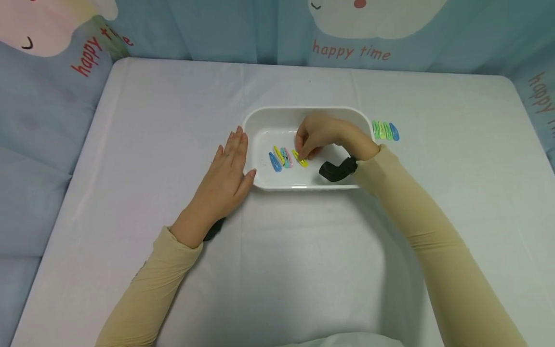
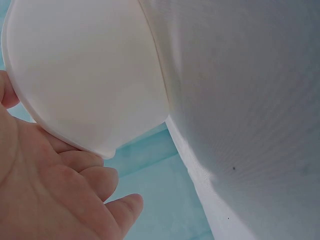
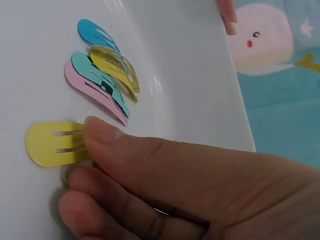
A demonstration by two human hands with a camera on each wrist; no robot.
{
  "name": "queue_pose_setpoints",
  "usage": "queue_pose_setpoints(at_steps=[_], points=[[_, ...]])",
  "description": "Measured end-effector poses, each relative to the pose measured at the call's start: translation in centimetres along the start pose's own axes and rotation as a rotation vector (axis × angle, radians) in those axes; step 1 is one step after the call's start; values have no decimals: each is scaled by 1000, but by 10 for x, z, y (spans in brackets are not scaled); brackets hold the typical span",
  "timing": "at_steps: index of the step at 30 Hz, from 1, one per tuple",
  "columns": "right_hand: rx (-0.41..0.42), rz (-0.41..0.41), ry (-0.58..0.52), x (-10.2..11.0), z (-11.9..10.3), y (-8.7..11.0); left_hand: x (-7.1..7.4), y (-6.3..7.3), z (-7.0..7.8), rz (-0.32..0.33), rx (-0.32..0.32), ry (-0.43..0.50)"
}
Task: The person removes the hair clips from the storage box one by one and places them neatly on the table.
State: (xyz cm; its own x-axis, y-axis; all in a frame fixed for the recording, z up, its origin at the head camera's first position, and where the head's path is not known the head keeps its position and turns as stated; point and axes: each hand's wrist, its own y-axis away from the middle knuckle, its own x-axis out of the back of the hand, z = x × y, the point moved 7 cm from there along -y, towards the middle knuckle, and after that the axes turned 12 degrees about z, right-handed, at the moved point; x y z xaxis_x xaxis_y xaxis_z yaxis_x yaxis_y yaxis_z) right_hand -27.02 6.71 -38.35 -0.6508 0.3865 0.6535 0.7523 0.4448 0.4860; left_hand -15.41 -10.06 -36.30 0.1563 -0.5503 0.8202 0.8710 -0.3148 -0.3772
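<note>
Inside the white tray point(image 1: 277, 183), my right hand point(image 1: 323, 135) pinches a yellow hair clip point(image 3: 45, 144) between thumb and fingers. Left of it in the head view lie several more hair clips: a blue clip point(image 1: 275, 162), a yellow clip point(image 3: 112, 65), a turquoise clip point(image 3: 95, 74) and a pink clip point(image 3: 82, 92), some overlapping. My left hand point(image 1: 223, 176) rests against the tray's left rim, its fingers straight; in the left wrist view the palm and fingers touch the tray wall point(image 2: 85, 65) from outside.
Beside the tray's right end, a row of green and yellowish clips point(image 1: 381, 130) and a blue clip point(image 1: 394, 131) lie on the white tablecloth point(image 1: 282, 270). A blue curtain point(image 1: 225, 31) hangs along the table's back and left edges. Black wrist cameras point(image 1: 338, 169) are strapped to the wrists.
</note>
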Motion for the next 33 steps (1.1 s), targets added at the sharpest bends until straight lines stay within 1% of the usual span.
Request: queue_pose_setpoints(at_steps=[3,8,14,26,30,33], points=[[8,-18,36,-2,0,-2,0,0,0,-3,2,-5],[18,-8,71,-3,-1,-4,0,0,-1,-5,4,-9],[11,-5,58,-3,-1,-3,0,0,-1,1,3,-4],[43,-33,13,-2,-1,4,1,0,0,0,2,-1],[60,-9,3,2,-2,6,1,0,1,-1,4,-1],[52,19,-15,6,-3,7,1,0,1,-2,5,-1]])
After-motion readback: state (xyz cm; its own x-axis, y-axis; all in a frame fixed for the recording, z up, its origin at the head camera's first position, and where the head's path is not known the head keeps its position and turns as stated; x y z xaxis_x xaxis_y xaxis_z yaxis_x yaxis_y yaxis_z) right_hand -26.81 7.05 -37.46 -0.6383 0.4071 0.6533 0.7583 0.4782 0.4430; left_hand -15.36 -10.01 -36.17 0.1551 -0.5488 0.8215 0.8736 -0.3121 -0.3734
